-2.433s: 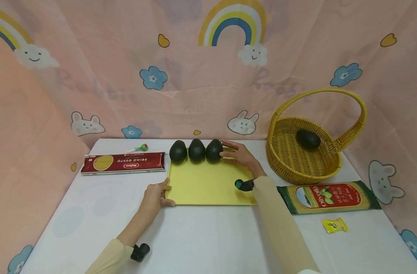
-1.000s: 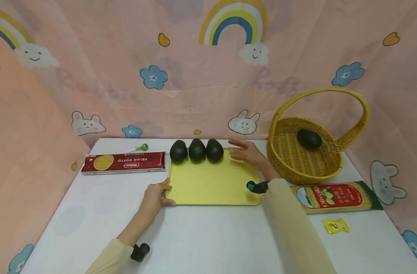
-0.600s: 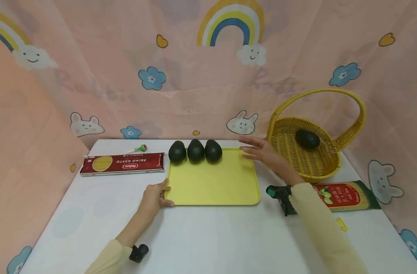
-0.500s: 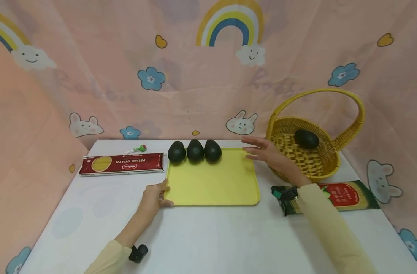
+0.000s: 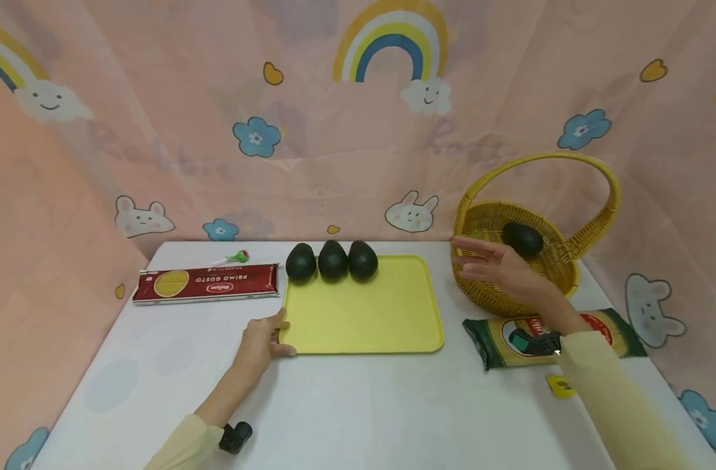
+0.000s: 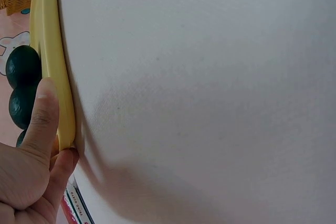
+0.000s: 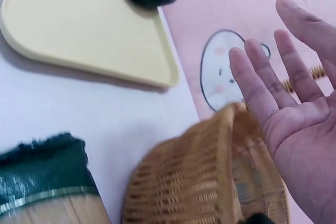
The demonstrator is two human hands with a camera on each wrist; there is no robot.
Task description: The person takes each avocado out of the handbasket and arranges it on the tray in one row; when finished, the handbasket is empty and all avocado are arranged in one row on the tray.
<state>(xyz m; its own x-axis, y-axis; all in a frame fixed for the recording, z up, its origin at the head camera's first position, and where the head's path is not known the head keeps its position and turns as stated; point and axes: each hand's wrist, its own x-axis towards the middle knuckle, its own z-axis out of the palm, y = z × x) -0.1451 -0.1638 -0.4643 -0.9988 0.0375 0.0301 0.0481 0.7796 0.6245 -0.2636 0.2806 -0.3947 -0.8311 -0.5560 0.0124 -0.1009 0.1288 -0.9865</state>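
Note:
My left hand (image 5: 256, 341) pinches the left edge of a yellow tray (image 5: 363, 320) near its front corner. In the left wrist view, the thumb lies over the rim and a finger sits beneath it. Three dark avocados (image 5: 333, 261) stand side by side along the tray's back edge, toward its left. Over the left side of a yellow wicker basket (image 5: 481, 295), my right hand (image 5: 504, 267) has its fingers spread and holds nothing. Another avocado (image 5: 523, 239) lies in the basket, just beyond that hand. The right wrist view shows the bare palm above the basket rim.
A red spaghetti pack (image 5: 207, 284) and a lollipop (image 5: 237, 256) lie left of the tray. Right of it is a green-ended spaghetti pack (image 5: 495, 346), partly under the right forearm. A yellow wrapped candy (image 5: 560, 386) is half hidden by the sleeve.
My right hand has let go of the rightmost avocado and moved right, away from the tray, to the basket. The left hand keeps its hold on the tray.

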